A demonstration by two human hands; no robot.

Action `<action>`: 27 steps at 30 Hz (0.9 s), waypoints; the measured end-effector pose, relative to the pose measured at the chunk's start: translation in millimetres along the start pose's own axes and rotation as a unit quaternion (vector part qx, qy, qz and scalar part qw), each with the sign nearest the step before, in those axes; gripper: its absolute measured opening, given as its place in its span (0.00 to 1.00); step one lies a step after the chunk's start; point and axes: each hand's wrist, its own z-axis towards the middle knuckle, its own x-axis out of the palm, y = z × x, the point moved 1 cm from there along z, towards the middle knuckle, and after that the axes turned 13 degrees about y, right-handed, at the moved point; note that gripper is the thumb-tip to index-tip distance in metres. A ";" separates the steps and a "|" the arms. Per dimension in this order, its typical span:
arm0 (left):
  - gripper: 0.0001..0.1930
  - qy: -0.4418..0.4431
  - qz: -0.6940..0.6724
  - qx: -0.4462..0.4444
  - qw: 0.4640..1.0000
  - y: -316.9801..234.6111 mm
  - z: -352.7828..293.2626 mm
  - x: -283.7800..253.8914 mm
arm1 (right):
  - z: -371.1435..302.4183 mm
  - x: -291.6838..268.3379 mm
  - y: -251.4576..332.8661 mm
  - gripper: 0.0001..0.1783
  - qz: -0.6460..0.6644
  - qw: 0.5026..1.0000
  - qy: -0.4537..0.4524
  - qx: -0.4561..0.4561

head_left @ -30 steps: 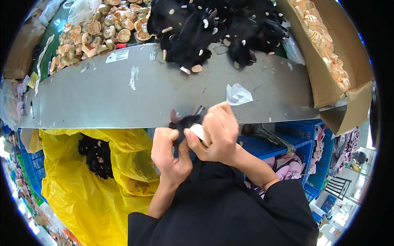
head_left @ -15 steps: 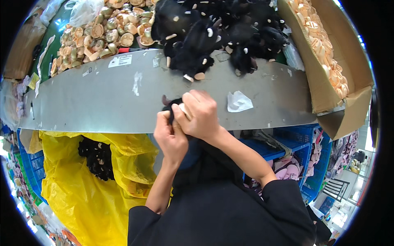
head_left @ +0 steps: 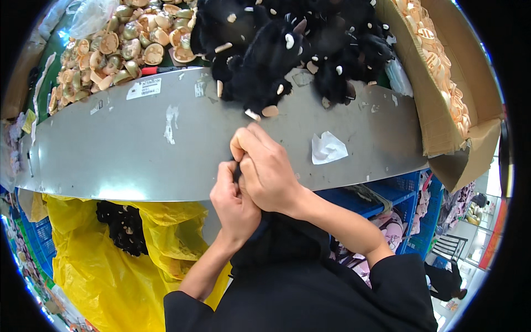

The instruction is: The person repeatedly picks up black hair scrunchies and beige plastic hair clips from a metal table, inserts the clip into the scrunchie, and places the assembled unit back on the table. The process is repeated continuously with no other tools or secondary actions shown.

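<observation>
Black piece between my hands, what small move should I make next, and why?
Perhaps ease the right hand slightly back from the left hand. Both are closed and bunched together around the black piece, and only a sliver of it shows, so how it sits in the grip can't be checked from this view.
</observation>
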 end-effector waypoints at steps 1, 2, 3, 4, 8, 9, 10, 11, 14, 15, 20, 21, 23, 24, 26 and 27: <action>0.05 -0.004 -0.030 -0.008 1.000 0.8 2.0 -2.9 | 5.3 1.1 -1.4 0.03 -0.002 1.000 -0.004 -0.013; 0.05 -0.004 -0.039 -0.008 0.999 1.4 2.7 -4.1 | 6.4 1.6 -3.9 0.02 -0.005 1.000 0.001 -0.007; 0.05 -0.004 -0.048 -0.007 0.999 2.6 2.6 -4.9 | 8.3 1.7 -4.8 0.02 -0.016 1.000 0.005 -0.007; 0.05 -0.003 -0.059 -0.006 0.998 3.1 2.6 -5.0 | 10.0 0.9 -4.7 0.02 -0.028 1.000 0.008 -0.007; 0.11 0.020 -0.059 -0.017 0.998 9.1 4.9 -10.6 | 17.5 2.6 -7.4 0.02 -0.068 0.998 0.007 0.005; 0.11 0.023 -0.061 -0.026 0.998 7.0 1.0 -11.2 | 16.8 3.0 -7.2 0.03 -0.075 0.997 0.008 0.008; 0.11 0.025 -0.063 -0.028 0.997 6.2 0.8 -12.1 | 16.9 3.5 -4.6 0.04 -0.083 0.996 0.006 0.011; 0.10 0.026 -0.066 -0.031 0.997 5.5 1.5 -12.3 | 18.1 3.1 -5.1 0.04 -0.080 0.997 -0.009 0.001; 0.07 0.011 -0.054 -0.037 0.998 1.7 5.7 -10.9 | 16.2 3.4 -7.9 0.03 -0.073 0.996 -0.039 -0.014; 0.06 0.004 -0.042 -0.041 0.998 -0.3 6.4 -10.4 | 16.2 3.3 -9.2 0.03 -0.072 0.996 -0.044 -0.023; 0.09 0.035 0.007 0.030 0.999 3.3 5.5 -10.3 | 11.2 -3.4 -8.2 0.07 -0.078 0.992 -0.088 -0.037; 0.09 0.035 0.029 0.044 0.998 -2.7 4.5 -9.0 | 9.4 -6.4 -7.4 0.09 -0.078 0.991 -0.100 -0.039; 0.10 0.020 0.050 0.066 0.996 -8.5 2.5 -4.3 | 4.3 -9.2 -9.2 0.14 -0.020 0.997 -0.070 0.015; 0.10 0.007 0.050 0.076 0.996 -11.0 1.4 0.6 | 1.0 -9.7 -5.2 0.15 0.023 0.997 -0.051 0.053; 0.07 0.012 0.049 0.055 0.997 -12.9 -1.8 4.6 | -2.6 -11.5 0.6 0.22 0.066 0.992 -0.032 0.106; 0.07 0.011 0.045 0.065 0.997 -10.3 -1.7 6.2 | -2.8 -10.1 1.9 0.21 0.041 0.995 -0.049 0.080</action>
